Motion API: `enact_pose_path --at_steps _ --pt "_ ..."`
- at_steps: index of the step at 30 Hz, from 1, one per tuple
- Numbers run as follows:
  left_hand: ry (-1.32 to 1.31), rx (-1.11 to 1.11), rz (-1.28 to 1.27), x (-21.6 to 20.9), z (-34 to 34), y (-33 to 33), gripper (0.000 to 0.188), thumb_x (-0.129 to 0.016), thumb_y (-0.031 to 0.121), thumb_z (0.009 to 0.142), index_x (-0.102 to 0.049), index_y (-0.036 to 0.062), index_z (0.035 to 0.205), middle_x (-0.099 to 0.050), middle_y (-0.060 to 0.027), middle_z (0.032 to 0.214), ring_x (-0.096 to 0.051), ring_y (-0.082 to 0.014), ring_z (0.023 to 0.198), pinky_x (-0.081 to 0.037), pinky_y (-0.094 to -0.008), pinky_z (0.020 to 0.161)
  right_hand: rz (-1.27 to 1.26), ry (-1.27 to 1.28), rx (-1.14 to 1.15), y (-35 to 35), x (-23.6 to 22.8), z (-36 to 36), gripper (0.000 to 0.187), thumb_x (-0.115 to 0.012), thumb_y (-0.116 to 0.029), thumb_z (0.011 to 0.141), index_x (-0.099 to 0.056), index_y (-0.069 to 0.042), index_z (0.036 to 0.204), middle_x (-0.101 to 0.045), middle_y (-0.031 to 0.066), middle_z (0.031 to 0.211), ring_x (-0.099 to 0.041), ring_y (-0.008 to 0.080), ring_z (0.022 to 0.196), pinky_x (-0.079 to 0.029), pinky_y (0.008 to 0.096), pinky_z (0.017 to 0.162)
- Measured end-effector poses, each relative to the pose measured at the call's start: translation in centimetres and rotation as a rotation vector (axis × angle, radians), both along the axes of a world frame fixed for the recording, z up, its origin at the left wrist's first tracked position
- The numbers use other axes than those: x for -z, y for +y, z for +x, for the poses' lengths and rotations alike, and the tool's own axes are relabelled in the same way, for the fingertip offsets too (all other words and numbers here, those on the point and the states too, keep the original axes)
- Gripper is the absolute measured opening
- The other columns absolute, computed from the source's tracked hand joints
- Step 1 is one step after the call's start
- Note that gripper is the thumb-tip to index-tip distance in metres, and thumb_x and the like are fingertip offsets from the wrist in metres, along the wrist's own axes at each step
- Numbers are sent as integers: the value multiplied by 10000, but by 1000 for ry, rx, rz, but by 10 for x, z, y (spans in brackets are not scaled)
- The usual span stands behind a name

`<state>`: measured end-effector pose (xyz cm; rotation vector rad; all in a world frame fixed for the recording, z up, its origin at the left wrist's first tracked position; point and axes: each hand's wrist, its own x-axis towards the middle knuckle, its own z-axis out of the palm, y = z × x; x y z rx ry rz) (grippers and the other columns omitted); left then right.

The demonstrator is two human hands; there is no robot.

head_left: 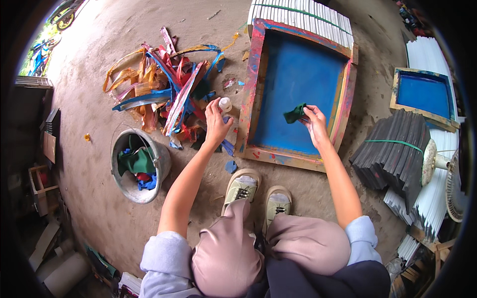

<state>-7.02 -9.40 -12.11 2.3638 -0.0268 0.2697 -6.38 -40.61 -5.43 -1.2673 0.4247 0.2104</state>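
A dark green cloth [295, 114] hangs from the pinched fingers of my right hand [316, 125], above the blue mesh of a wooden screen-printing frame [344, 107]. Paint stains its wood in red, pink and blue. To the left of the frame, the fingers of my left hand [216, 123] curl around a small whitish bottle [225, 104], partly hidden by the hand. Something bluish shows by the left thumb; its kind is unclear. Close beyond that hand lies a tangled heap of colourful stained strips [161, 89].
A grey bucket [164, 164] with green, red and blue rags stands at left. Banded white sheets [308, 15] lie beyond the frame. At right are a banded dark stack [392, 151], a smaller blue screen [423, 94] and a fan [454, 186]. My shoes [243, 185] are near the frame.
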Motion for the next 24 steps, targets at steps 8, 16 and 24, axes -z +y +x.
enact_pose_path --at_steps 8,16,24 --pt "141 -171 -79 21 15 -4 420 -698 128 818 -486 35 1169 -593 -185 1006 -562 -357 933 -453 -451 823 230 186 18 -13 17 -14 224 -641 -191 905 -536 -84 1070 -625 35 1026 -594 162 943 -463 337 832" --pt "52 167 -473 -43 6 -13 384 -622 118 841 -457 20 1173 -605 -173 978 -625 -294 918 -479 -363 811 -27 202 15 0 12 -20 167 -639 -82 892 -594 -23 1041 -650 57 972 -621 142 921 -515 322 812" --pt "250 568 -62 -68 7 -97 395 -645 298 852 -540 33 1125 -541 -138 1009 -628 -361 833 -519 -452 721 -6 174 12 -2 18 -35 185 -592 -97 926 -605 -7 1088 -663 55 1039 -624 127 951 -494 291 851"
